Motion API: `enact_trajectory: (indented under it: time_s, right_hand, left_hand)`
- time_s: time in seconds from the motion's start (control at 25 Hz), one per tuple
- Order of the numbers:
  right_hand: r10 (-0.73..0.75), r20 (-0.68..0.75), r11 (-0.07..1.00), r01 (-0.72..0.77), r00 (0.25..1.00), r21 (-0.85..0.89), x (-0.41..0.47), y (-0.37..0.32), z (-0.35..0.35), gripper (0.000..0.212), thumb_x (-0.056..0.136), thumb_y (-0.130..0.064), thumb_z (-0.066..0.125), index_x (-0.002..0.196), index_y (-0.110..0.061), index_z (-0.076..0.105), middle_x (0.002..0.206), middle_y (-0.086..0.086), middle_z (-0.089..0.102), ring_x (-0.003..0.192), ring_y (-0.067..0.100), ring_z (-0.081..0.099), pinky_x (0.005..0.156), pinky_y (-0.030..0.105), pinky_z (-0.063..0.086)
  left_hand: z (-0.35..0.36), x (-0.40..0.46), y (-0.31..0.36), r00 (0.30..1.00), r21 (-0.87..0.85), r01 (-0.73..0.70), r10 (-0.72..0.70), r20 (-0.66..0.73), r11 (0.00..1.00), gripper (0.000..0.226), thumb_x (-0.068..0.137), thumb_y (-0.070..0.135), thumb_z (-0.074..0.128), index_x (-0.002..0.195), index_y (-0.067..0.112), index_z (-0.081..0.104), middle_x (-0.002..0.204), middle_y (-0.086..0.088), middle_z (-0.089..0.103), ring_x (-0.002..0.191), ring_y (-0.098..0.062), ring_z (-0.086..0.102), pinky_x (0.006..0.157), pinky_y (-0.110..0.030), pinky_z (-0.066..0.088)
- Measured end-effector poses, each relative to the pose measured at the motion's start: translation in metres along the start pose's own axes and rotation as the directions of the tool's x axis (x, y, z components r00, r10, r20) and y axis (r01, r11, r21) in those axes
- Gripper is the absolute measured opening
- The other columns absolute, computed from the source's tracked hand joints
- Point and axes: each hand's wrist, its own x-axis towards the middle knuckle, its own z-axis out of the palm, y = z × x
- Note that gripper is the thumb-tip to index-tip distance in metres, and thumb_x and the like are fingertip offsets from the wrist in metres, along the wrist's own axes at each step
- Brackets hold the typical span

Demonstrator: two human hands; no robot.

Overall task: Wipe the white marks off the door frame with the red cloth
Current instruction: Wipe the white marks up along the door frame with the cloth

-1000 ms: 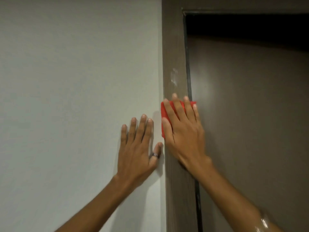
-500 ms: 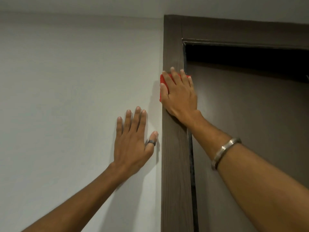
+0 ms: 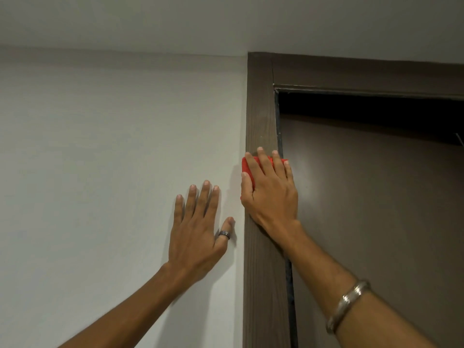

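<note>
The brown wooden door frame (image 3: 261, 111) runs up the middle of the view and turns right along the top. My right hand (image 3: 271, 192) lies flat on its upright part and presses the red cloth (image 3: 247, 169) against it; only the cloth's left and top edges show around my fingers. My left hand (image 3: 198, 229), with a ring on the thumb, rests flat and open on the white wall just left of the frame. No white mark shows on the bare frame above my fingers. Anything under the cloth is hidden.
The white wall (image 3: 100, 159) fills the left half. A dark brown door (image 3: 376, 209) stands right of the frame, with a black gap (image 3: 364, 109) above it. The ceiling (image 3: 226, 21) lies close above the frame's top. A metal bangle (image 3: 349, 305) circles my right wrist.
My right hand slid the cloth up the frame over the white mark, then came back down a little. The view tilted upward, bringing the frame's top corner and ceiling into sight. My left hand stayed put.
</note>
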Motion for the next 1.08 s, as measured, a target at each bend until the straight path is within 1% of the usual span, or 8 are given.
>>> enact_trajectory:
  time_s: [0.24,0.36,0.48,0.56,0.68,0.8,0.92,1.08]
  right_hand:
    - [-0.032,-0.053,0.999,0.031,0.998,-0.012,0.115,0.008,-0.003,0.056,0.107,-0.044,0.029,0.158,-0.022,0.035,0.168,0.008,0.032,0.157,0.035,0.025,0.130,0.055,0.017]
    - [-0.024,-0.086,1.000,0.024,0.996,-0.006,0.168,0.011,-0.005,0.056,0.106,-0.044,0.028,0.157,-0.021,0.037,0.167,0.010,0.033,0.157,0.036,0.026,0.129,0.056,0.019]
    - [-0.006,-0.093,1.000,0.008,0.996,0.019,0.208,0.008,-0.014,0.056,0.107,-0.042,0.030,0.157,-0.019,0.036,0.168,0.011,0.032,0.157,0.037,0.024,0.129,0.056,0.019]
    - [-0.021,-0.100,1.000,0.022,0.995,0.012,0.207,0.003,-0.016,0.057,0.107,-0.043,0.030,0.158,-0.018,0.036,0.168,0.011,0.031,0.157,0.038,0.024,0.128,0.055,0.019]
    - [-0.038,-0.108,0.999,0.040,0.993,0.013,0.152,0.000,-0.010,0.058,0.106,-0.046,0.031,0.158,-0.021,0.037,0.168,0.009,0.032,0.157,0.036,0.025,0.129,0.054,0.019]
    - [-0.025,-0.097,0.998,0.030,0.995,0.053,0.067,0.000,-0.004,0.059,0.104,-0.049,0.034,0.158,-0.024,0.036,0.169,0.006,0.031,0.158,0.033,0.023,0.130,0.052,0.015]
    - [0.017,-0.040,0.996,-0.013,0.999,0.088,-0.040,-0.007,0.001,0.066,0.100,-0.052,0.039,0.161,-0.027,0.030,0.171,0.003,0.027,0.160,0.032,0.019,0.130,0.051,0.009]
    - [0.049,0.062,0.989,-0.057,0.997,0.135,-0.148,-0.021,0.001,0.073,0.094,-0.042,0.047,0.163,-0.026,0.027,0.172,0.003,0.023,0.161,0.033,0.013,0.130,0.054,0.007]
  left_hand:
    - [-0.001,0.037,-0.005,1.000,-0.011,-0.014,0.013,-0.019,1.000,0.079,0.098,0.065,0.009,0.163,0.028,-0.015,0.172,0.004,-0.026,0.158,-0.016,-0.028,0.130,-0.044,-0.018]
    - [-0.002,0.059,-0.009,1.000,0.005,-0.014,0.014,-0.015,1.000,0.079,0.095,0.067,0.002,0.160,0.030,-0.022,0.170,0.006,-0.031,0.155,-0.014,-0.033,0.128,-0.041,-0.023]
    - [-0.003,0.071,-0.008,1.000,-0.013,-0.013,0.013,-0.008,1.000,0.080,0.095,0.066,0.002,0.162,0.028,-0.020,0.170,0.006,-0.029,0.155,-0.012,-0.033,0.128,-0.040,-0.022]
    - [-0.007,0.069,-0.010,1.000,-0.013,0.009,-0.009,-0.005,1.000,0.080,0.095,0.065,0.002,0.162,0.027,-0.019,0.171,0.004,-0.028,0.155,-0.013,-0.032,0.129,-0.042,-0.019]
    - [-0.008,0.053,-0.006,1.000,0.013,0.026,-0.026,0.008,1.000,0.080,0.096,0.064,0.001,0.163,0.025,-0.018,0.172,0.002,-0.027,0.157,-0.016,-0.029,0.130,-0.045,-0.016]
    - [-0.004,0.017,0.009,1.000,-0.001,0.009,-0.009,-0.006,1.000,0.076,0.101,0.059,0.011,0.165,0.022,-0.009,0.174,-0.001,-0.017,0.160,-0.021,-0.020,0.131,-0.050,-0.011]
    - [0.003,-0.049,0.016,0.999,0.019,-0.034,0.034,0.015,0.999,0.073,0.105,0.051,0.023,0.166,0.016,0.003,0.176,-0.007,-0.005,0.163,-0.028,-0.008,0.132,-0.054,-0.003]
    - [0.013,-0.151,0.013,0.998,0.042,-0.047,0.046,0.041,0.998,0.071,0.105,0.048,0.026,0.166,0.012,0.013,0.176,-0.012,0.006,0.162,-0.034,0.003,0.131,-0.055,0.001]
